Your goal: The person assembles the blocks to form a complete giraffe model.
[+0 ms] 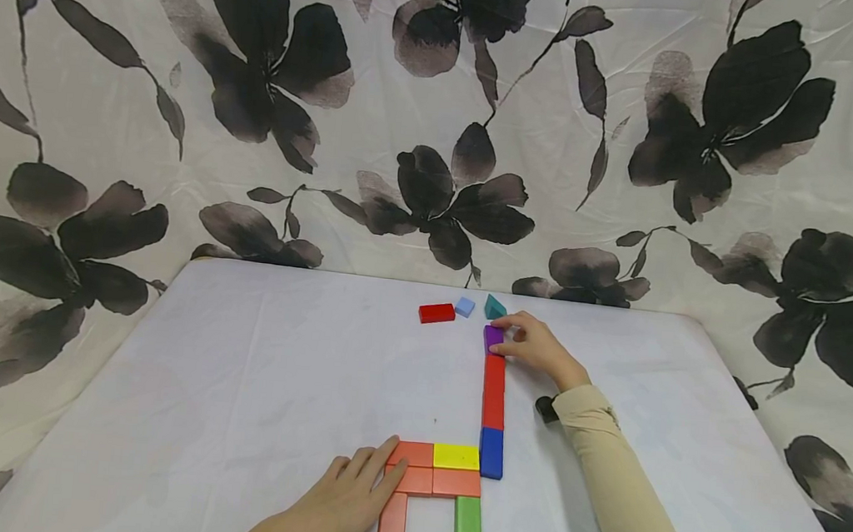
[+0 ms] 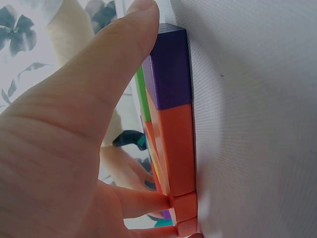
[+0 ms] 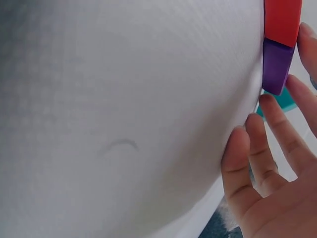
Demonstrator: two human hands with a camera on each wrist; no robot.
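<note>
On the white table lies a flat outline of coloured blocks. My left hand (image 1: 337, 489) rests at its left corner, fingertips touching salmon blocks (image 1: 417, 480). In the left wrist view, its thumb is beside a dark purple block (image 2: 171, 69) at the end of an orange-looking block (image 2: 177, 148). My right hand (image 1: 536, 346) touches a purple block (image 1: 492, 338) at the far end of a column, thumb and fingertips along its edge. That block adjoins a red block (image 1: 494, 392), with a blue block (image 1: 491, 453) below. A yellow block (image 1: 457, 456) and green block (image 1: 468, 528) continue the outline.
Near the far table edge lie a loose red block (image 1: 437, 313), a light blue block (image 1: 464, 306) and a teal triangular block (image 1: 494, 307). A floral cloth (image 1: 377, 128) hangs behind the table (image 1: 299, 356). A black object (image 1: 546, 409) shows at the right wrist.
</note>
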